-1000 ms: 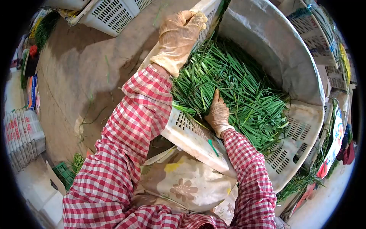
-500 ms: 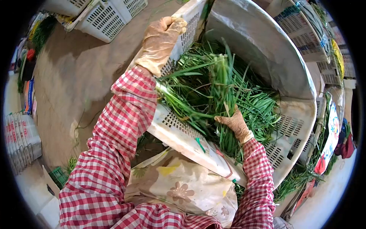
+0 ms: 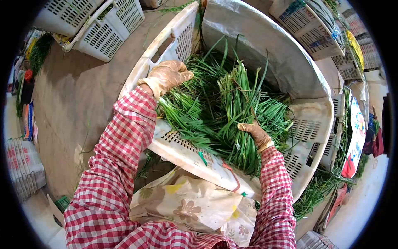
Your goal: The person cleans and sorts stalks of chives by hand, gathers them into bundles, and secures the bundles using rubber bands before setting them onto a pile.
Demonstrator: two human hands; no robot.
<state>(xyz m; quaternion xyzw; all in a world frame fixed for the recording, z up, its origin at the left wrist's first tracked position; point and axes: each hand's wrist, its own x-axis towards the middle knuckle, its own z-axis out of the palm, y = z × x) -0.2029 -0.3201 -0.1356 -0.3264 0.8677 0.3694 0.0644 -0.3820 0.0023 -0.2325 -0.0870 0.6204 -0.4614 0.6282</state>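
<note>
Long green chives lie heaped in a white plastic crate in front of me. My right hand, in a tan glove, grips a thick bunch of chives; its thumb shows on the near side, while the other fingers are hidden among the leaves. Over the left part of the heap is my left hand, gloved too, its fingers curled closed beside the crate's left wall. Whether anything is inside those fingers is hidden.
A grey sheet lines the crate's far side. More white crates stand at the upper left and upper right. Loose greens lie at the lower right. A floral apron covers my lap against the crate's near edge.
My left hand has come down from above the crate's left rim to the heap. The bunch at my right hand now leans over the heap. The view has shifted, showing more of the crate's left side.
</note>
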